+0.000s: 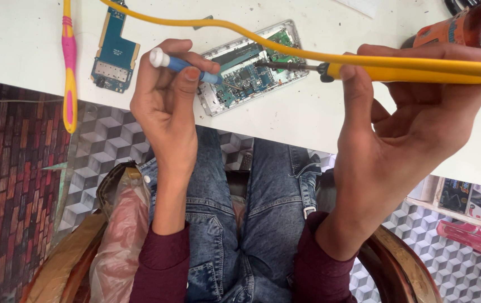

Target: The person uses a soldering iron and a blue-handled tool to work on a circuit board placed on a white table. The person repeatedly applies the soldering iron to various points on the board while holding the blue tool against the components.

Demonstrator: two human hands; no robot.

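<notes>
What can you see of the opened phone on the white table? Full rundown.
The opened silver-framed phone lies flat and tilted on the white table, back cover off. A green and blue circuit board with metal shields shows inside. The left hand holds a blue-handled tool with its tip inside the phone; the right hand holds a yellow-handled soldering iron, its dark tip over the board. Contact is unclear.

The opened phone (252,70) lies on the table (319,118), a circuit board (114,53) to its left.

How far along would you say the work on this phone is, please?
Done: the phone lies open, and a separate board sits beside it. In hand: left hand holds a blue tool, right hand a yellow iron, tips on the phone's circuitry. Left: the phone is uncovered.
</notes>
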